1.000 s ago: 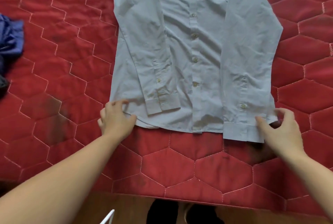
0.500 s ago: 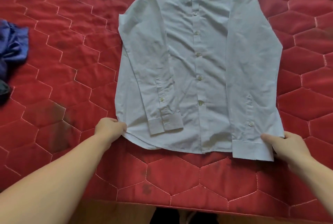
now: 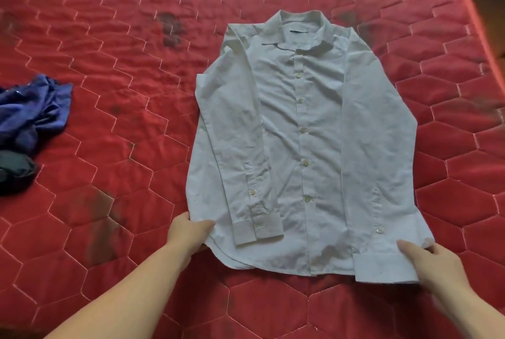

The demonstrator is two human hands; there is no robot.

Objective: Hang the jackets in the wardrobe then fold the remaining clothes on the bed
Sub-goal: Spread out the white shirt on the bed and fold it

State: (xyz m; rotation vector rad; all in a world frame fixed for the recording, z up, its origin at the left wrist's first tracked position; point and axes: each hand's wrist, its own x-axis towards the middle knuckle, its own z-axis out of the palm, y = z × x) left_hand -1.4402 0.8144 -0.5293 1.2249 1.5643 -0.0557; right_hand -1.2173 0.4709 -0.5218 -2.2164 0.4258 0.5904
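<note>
A pale blue button-up shirt (image 3: 306, 147) lies flat, front side up, on the red quilted bed (image 3: 136, 52), collar at the far end and both sleeves folded down over the body. My left hand (image 3: 188, 232) pinches the shirt's bottom left corner, thumb on top of the hem. At the bottom right corner my right hand (image 3: 431, 262) pinches the hem beside the right cuff, thumb lying on the fabric.
A crumpled dark blue garment (image 3: 32, 112) lies at the bed's left edge, with a dark grey piece (image 3: 13, 172) just below it. The bed's right edge (image 3: 481, 19) runs diagonally at the top right. Dark stains mark the quilt.
The view has tilted up, so the whole shirt and its collar now show. Both hands stay at the shirt's bottom corners, now pinching the hem.
</note>
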